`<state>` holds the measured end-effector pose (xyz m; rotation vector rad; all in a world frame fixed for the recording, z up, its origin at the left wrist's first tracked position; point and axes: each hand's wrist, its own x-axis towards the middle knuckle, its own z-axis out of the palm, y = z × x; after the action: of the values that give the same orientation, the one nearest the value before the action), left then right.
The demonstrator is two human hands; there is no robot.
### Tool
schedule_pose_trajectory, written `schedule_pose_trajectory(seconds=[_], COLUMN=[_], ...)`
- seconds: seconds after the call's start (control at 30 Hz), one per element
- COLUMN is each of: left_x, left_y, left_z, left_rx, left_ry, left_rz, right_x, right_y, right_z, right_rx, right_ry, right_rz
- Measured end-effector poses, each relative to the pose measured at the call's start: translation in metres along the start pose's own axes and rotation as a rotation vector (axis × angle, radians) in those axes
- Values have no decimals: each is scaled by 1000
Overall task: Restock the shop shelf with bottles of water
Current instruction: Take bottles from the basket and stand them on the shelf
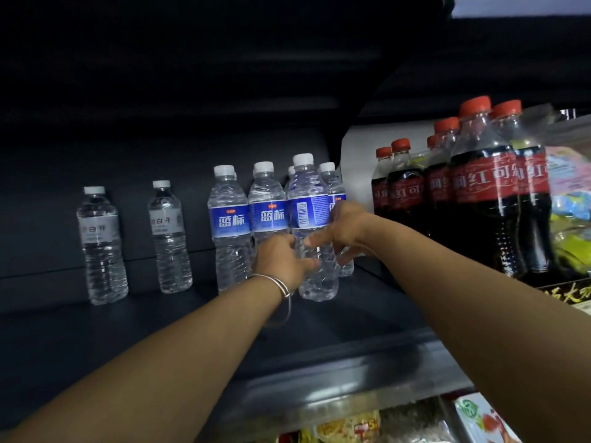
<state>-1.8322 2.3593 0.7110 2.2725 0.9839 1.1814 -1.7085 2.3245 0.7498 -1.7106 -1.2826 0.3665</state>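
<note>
Both hands, left hand (281, 257) and right hand (343, 228), are clamping the front water bottle (311, 219), probably twisting its label forward like the blue-label bottles (248, 219) just left of the grip.

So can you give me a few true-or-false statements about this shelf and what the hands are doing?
1. Both hands grip one blue-label water bottle. True: left hand low, right hand at the label.
2. The cola bottles have white caps. False: their caps are red.
3. Two grey-label water bottles stand left of the blue-label ones. True.
4. The left wrist is bare. False: it wears thin bangles.
</note>
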Motion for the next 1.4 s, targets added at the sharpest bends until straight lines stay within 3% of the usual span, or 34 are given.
schedule_pose_trajectory(seconds=[0.37,0.6,0.8,1.0,1.4], left_x=[3,7,9,9,19], left_y=[-2,2,0,-11,-25], left_z=[3,5,4,7,11], left_rx=[-4,21,57,72,46], left_ry=[-70,-14,-13,-137,-162], left_rz=[4,-17,-42,-156,-170], right_x=[0,-3,-3,6,22], right_y=[11,11,6,5,5], right_z=[-12,-17,-5,11,21], right_rx=[53,103,68,8,-80], right_ry=[-29,-95,3,112,156], right_rz=[28,32,39,34,44])
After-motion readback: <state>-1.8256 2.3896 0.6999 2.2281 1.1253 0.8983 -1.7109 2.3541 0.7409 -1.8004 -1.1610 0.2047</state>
